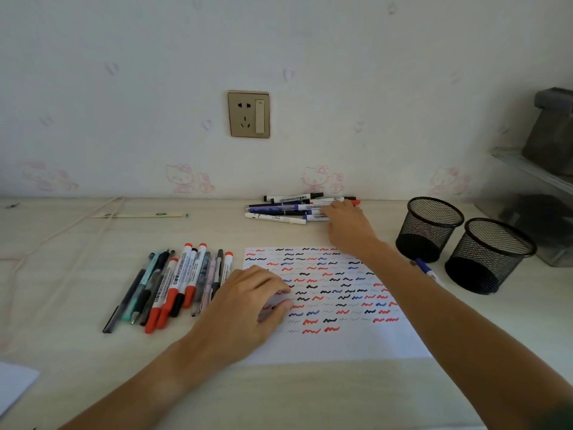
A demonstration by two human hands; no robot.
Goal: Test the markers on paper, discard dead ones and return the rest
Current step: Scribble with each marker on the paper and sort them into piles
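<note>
Head view is showing my right hand (344, 223) reaching into the far pile of white and blue markers (294, 207) by the wall, fingers curling onto one, though I cannot tell if I am gripping it. My left hand (251, 308) is pressing the white scribbled paper (341, 342) flat. I am thinking I should pinch just one marker mid-barrel. They are lying sideways, long ends pointing left and right.

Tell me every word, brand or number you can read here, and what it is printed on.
Nothing reads surely.
Left pile of markers: barrel print, perhaps "WHITEBOARD", too blurred to confirm.
Far pile of markers under the right hand: label print too small to read.
Paper: only red, blue and black squiggles, no words.
Wall socket: no readable marking.
</note>
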